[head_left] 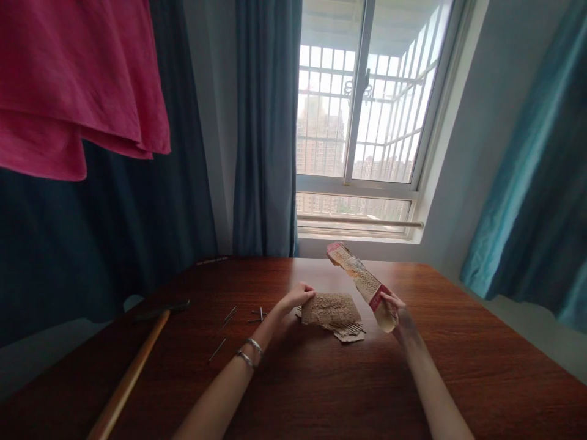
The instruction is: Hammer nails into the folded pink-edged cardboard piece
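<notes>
My left hand (298,297) rests with curled fingers on the left edge of a stack of torn brown cardboard pieces (332,313) lying on the wooden table (321,379). My right hand (397,311) grips the lower end of a long cardboard strip (360,278) with red printed patches, held tilted up and away above the table. Bracelets circle my left wrist.
A hammer (137,360) with a long wooden handle lies at the table's left side. Several nails (238,318) are scattered between the hammer and the cardboard. Behind the table are a window (362,122), blue curtains and a hanging pink cloth (77,85).
</notes>
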Available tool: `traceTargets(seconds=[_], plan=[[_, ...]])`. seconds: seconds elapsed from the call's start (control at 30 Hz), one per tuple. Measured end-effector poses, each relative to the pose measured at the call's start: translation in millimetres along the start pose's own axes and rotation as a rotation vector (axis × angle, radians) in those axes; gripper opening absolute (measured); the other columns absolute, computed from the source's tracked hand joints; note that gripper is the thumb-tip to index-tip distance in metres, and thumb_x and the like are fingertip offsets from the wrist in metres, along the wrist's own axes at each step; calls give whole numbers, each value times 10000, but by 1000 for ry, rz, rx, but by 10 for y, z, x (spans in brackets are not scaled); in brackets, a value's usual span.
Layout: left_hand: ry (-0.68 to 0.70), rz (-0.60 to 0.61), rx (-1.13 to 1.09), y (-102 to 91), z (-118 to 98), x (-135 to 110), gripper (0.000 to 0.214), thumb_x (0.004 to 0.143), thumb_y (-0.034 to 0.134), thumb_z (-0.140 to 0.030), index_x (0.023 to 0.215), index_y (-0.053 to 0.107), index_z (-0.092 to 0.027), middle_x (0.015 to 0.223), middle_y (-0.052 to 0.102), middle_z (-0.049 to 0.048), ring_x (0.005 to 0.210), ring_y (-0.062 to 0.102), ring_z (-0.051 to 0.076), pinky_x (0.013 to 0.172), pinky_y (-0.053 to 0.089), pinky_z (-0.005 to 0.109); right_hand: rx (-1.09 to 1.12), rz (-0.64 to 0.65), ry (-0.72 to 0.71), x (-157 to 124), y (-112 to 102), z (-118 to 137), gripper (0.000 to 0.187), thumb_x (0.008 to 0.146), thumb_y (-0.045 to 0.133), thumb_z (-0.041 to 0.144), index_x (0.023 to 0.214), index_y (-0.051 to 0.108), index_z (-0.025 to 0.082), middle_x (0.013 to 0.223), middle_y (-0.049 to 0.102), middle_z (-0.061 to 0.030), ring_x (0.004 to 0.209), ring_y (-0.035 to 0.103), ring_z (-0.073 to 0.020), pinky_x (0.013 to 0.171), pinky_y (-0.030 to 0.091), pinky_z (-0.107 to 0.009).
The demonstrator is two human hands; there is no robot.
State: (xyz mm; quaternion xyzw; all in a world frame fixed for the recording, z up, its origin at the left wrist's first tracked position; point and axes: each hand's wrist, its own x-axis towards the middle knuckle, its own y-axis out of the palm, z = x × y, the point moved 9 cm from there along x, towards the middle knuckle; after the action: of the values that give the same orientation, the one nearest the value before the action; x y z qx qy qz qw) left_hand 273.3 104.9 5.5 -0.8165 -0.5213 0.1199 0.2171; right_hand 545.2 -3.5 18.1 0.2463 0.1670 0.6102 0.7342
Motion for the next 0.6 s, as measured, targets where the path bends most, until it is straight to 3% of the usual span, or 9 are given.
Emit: traceTargets(seconds=[0.13,0.3,0.43,0.6], plan=[[-77,2,-100,49,250,40,237,680,617,-315,685,685,-88,549,543,11,537,423,116,493,281,210,-47,19,39,4,19,-57,493,634,705,246,1118,627,192,960,738,-45,847,689,-221,725,540,-288],[-94,12,-233,-43,221,106,218,667,605,-278,727,695,-89,601,606,39,553,484,130,510,325,216,-45,0,53,0,4,-58,492,625,700,236,1109,630,183,956,738,-56,868,686,-236,744,543,-309],[-85,60,-40,-73,153,226,168,633,616,-235,674,700,-96,555,585,19,518,461,124,499,305,221,-76,-19,57,-15,4,-42,496,629,688,246,1118,626,184,969,735,-59,862,686,-249,727,547,-327],[-45,123,133,56,139,385,133,599,624,-200,659,710,-119,539,585,2,532,478,135,517,325,225,-101,19,76,-54,74,-62,492,635,670,251,1122,624,196,1002,728,-53,873,683,-238,736,537,-309]])
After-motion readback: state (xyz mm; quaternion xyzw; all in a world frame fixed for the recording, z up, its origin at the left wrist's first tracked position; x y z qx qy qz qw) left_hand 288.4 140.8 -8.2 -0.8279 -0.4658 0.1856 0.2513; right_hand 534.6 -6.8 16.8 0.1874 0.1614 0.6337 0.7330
